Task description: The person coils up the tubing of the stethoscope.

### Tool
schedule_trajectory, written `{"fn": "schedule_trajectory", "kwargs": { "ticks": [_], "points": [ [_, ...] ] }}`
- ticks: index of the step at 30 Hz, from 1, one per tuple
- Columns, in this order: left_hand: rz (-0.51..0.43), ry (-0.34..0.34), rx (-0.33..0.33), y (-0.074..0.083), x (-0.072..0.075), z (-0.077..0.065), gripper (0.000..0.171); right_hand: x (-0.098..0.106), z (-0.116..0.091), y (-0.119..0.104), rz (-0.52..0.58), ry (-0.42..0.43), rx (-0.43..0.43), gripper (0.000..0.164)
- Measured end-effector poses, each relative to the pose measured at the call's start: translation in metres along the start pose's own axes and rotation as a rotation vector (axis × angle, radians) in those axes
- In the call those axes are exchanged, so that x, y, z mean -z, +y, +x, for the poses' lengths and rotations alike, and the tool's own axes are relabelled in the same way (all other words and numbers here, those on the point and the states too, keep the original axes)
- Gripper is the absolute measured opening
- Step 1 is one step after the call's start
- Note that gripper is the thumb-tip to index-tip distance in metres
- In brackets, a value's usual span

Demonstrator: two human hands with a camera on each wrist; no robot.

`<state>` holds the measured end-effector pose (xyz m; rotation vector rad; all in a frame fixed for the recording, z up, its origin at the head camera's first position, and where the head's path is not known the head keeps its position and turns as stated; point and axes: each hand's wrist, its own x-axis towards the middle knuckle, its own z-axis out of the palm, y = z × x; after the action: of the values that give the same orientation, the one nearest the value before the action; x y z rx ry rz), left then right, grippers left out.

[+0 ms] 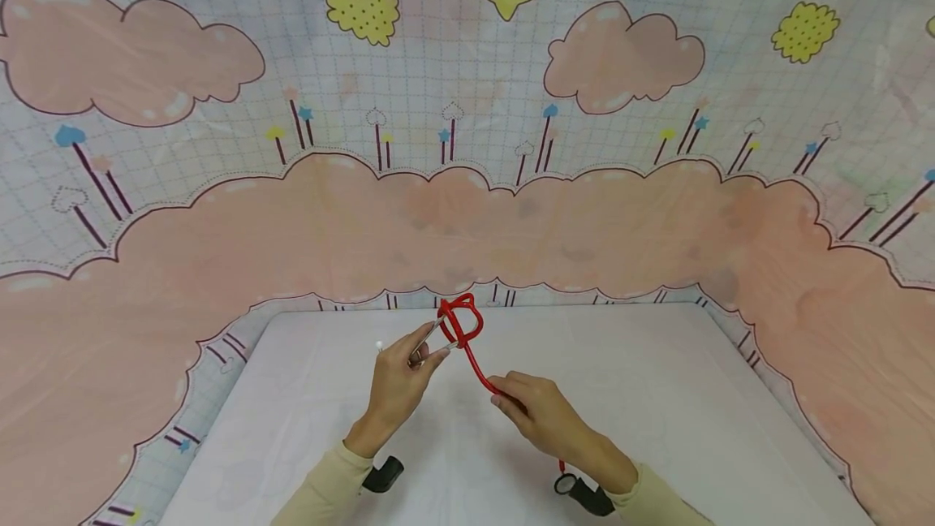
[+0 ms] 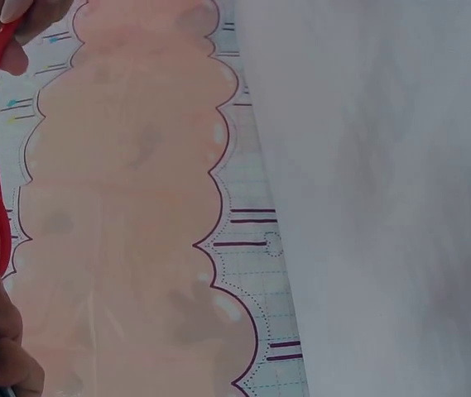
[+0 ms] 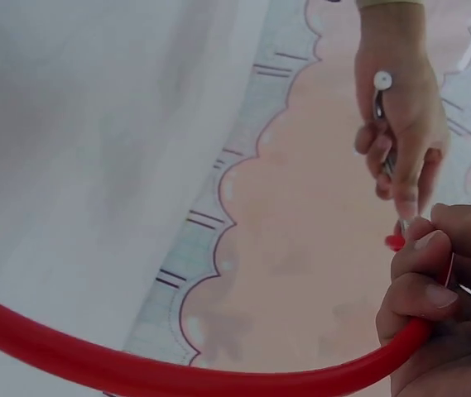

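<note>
A stethoscope with red tubing (image 1: 478,370) is held up above the white table. My left hand (image 1: 400,376) grips its metal ear tubes (image 1: 431,331), and a white ear tip (image 1: 379,345) pokes out behind that hand. Loops of the red tube (image 1: 480,321) are wound about the far end of the ear tubes. To the right, my right hand (image 1: 540,411) pinches the tube between thumb and fingers. Below the right wrist hangs the round chest piece (image 1: 565,484). In the right wrist view, a long curve of tube (image 3: 243,383) runs from the right hand (image 3: 446,289).
The white tabletop (image 1: 657,364) lies under both hands. Behind and around it hangs a cloth (image 1: 511,226) printed with clouds and stars. Black wrist cameras (image 1: 383,475) sit below the forearms.
</note>
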<state>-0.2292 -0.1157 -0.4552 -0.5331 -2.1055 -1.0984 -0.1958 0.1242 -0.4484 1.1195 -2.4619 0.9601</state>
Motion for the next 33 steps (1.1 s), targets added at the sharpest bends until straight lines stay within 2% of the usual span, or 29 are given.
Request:
{"fn": "schedule_trajectory", "kwargs": {
  "ticks": [7, 12, 19, 24, 33],
  "points": [
    [0.054, -0.014, -0.013, 0.000, 0.001, -0.001, 0.048, 0.007, -0.004, -0.005, 0.004, -0.081, -0.028, 0.022],
    [0.086, -0.050, -0.003, 0.000, 0.002, -0.004, 0.049, 0.017, -0.004, -0.009, 0.001, -0.130, 0.015, 0.023],
    [0.089, -0.106, 0.004, 0.002, 0.002, -0.006, 0.048, 0.028, 0.000, -0.012, -0.008, -0.130, 0.068, 0.022],
    [0.105, -0.112, -0.015, 0.003, 0.001, -0.007, 0.048, 0.033, 0.003, -0.011, -0.024, -0.116, 0.073, 0.018],
    [0.116, -0.144, -0.042, 0.003, -0.002, -0.009, 0.047, 0.038, 0.005, -0.007, -0.017, -0.040, 0.114, 0.014]
  ]
}}
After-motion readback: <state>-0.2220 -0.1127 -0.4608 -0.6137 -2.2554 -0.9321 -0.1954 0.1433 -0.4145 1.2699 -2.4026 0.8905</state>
